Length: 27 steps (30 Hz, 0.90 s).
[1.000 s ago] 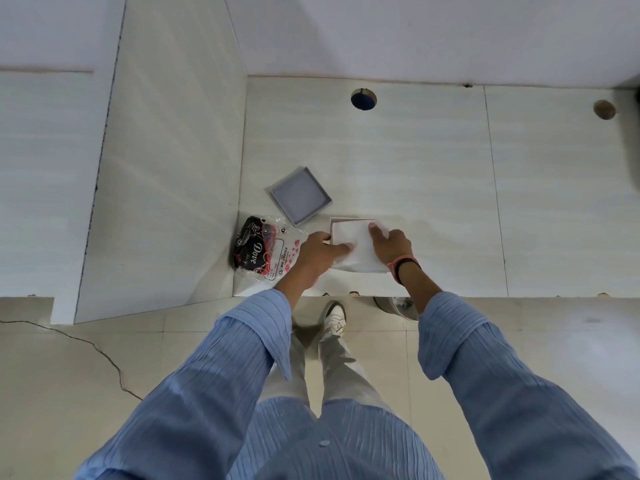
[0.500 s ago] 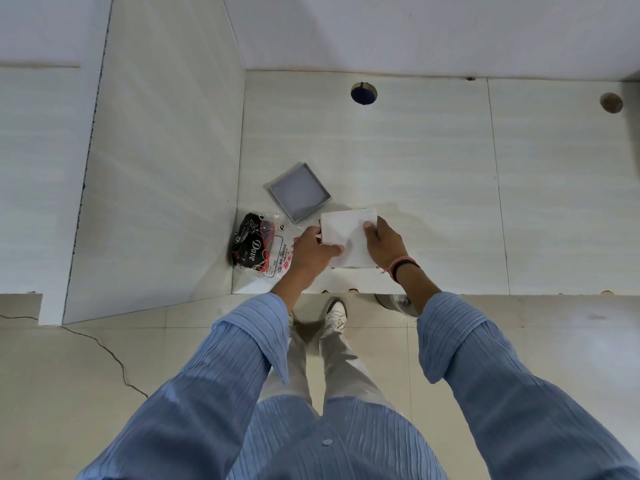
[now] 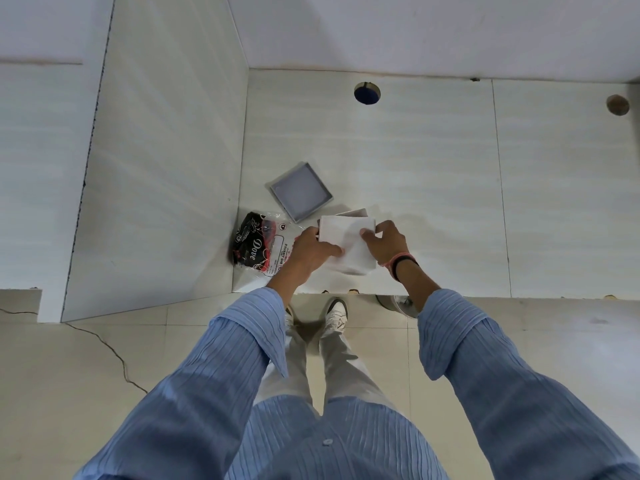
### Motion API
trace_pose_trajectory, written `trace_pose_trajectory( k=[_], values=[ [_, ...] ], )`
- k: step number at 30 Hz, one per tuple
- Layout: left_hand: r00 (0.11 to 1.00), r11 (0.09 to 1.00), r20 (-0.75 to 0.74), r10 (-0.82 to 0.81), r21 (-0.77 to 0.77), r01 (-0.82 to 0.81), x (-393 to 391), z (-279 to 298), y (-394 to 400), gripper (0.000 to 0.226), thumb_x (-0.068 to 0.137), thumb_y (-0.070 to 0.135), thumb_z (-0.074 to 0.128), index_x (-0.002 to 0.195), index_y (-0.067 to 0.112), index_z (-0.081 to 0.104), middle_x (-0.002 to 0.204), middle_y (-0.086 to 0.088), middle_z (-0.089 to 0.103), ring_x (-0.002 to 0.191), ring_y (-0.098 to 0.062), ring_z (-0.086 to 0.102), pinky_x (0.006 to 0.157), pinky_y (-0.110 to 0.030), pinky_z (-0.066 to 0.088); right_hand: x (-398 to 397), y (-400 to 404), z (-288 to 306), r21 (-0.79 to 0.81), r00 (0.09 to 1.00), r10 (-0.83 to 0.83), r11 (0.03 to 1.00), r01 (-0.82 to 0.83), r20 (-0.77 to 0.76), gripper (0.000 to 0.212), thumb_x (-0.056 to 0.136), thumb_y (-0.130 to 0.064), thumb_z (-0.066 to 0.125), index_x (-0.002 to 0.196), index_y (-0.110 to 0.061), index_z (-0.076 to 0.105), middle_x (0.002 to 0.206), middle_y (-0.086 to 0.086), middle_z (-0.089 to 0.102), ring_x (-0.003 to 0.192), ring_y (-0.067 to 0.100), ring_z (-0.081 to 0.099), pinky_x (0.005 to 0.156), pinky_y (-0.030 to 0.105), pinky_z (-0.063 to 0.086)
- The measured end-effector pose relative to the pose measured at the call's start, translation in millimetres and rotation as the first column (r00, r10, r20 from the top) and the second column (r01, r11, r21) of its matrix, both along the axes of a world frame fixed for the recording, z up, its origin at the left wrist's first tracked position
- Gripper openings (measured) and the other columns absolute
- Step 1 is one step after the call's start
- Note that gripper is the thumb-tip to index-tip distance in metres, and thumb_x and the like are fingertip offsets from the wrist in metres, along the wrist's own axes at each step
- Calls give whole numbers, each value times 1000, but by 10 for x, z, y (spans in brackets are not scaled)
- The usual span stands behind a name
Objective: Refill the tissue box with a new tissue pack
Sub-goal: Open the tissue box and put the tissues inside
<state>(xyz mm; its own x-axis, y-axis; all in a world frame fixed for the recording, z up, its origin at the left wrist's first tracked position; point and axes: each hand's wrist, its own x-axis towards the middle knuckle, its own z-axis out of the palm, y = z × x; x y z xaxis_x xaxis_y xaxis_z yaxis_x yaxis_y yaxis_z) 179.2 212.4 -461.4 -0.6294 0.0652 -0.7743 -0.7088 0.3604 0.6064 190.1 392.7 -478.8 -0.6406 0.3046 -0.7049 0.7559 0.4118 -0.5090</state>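
Note:
A white stack of tissues [image 3: 346,237] is held over the counter between both hands. My left hand [image 3: 310,252] grips its left side and my right hand [image 3: 384,242] grips its right side, thumb on top. Behind the stack, a sliver of the tissue box [image 3: 355,213] peeks out; most of it is hidden. A grey square lid [image 3: 300,191] lies flat just behind and to the left. A torn black and red Dove tissue wrapper [image 3: 258,245] lies to the left of my left hand.
The white tiled counter [image 3: 433,185] meets a side wall [image 3: 156,168] on the left. The counter has a round blue hole [image 3: 367,92] at the back and a brown one [image 3: 617,105] at the far right. Its front edge runs just below my hands.
Both hands have shifted the white tissue stack slightly back and left, and my right thumb now lies on top of it. The lid and wrapper stay put.

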Motion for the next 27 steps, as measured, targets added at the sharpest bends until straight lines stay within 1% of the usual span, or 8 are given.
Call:
trace_pose_trajectory(
  k=[4,6,9,13,17,19,22,27],
  values=[
    [999,996,15,-40,86,39,-5,64,-55,51,71,1,85,115,15,63,110,-4,71,100,-20,65,86,-33,53,93,-41,-24,-5,996,-38,999,38,-83,38,97,-36,58,123,-9,53,109,14,62,88,32,60,54,28,48],
    [999,994,51,-16,108,10,11,61,-64,52,74,0,83,117,18,58,111,-3,68,102,-22,62,92,-39,53,92,-44,-11,42,982,38,999,-31,-185,35,100,-33,54,126,-9,54,92,11,64,84,30,60,57,27,43],
    [998,995,55,32,88,-37,28,7,-50,48,76,4,82,117,17,60,114,-7,68,102,-25,63,83,-35,53,54,-27,-37,77,954,152,988,-137,-256,38,103,-29,48,134,-8,51,80,9,63,85,30,57,75,38,48],
    [996,996,19,82,24,-83,59,-173,-43,62,54,24,80,113,13,69,118,-16,70,106,-33,69,96,-52,57,-6,9,-144,145,935,289,954,-262,-206,44,105,-26,43,146,-10,44,127,17,58,121,38,46,103,42,37],
    [996,996,-20,86,1,-86,93,-61,10,46,69,7,72,114,7,69,112,-14,73,105,-34,69,90,-42,57,-41,10,-156,107,952,254,965,-239,-172,48,103,-26,49,149,-14,40,135,21,42,125,41,45,111,42,37],
    [995,996,-60,82,-36,-85,86,-59,15,36,77,-3,66,111,9,69,106,-10,72,97,-30,67,82,-36,55,-53,7,-131,82,957,229,973,-218,-179,48,102,-27,53,146,-10,43,130,21,53,120,39,53,102,38,43],
    [993,993,-100,67,-89,-76,46,-97,-30,35,78,-7,58,107,10,70,95,-6,69,85,-24,62,70,-28,47,-32,-12,-92,29,970,188,982,-185,-152,42,99,-31,59,133,-9,49,100,14,64,97,35,63,79,32,47],
    [994,988,-113,2,-150,-19,-8,-97,-96,28,82,1,62,108,10,71,93,-3,69,83,-21,60,60,-22,43,20,-25,-124,17,987,129,992,-128,-99,40,94,-41,64,116,-10,51,99,16,62,80,30,60,59,28,44]
  ],
)
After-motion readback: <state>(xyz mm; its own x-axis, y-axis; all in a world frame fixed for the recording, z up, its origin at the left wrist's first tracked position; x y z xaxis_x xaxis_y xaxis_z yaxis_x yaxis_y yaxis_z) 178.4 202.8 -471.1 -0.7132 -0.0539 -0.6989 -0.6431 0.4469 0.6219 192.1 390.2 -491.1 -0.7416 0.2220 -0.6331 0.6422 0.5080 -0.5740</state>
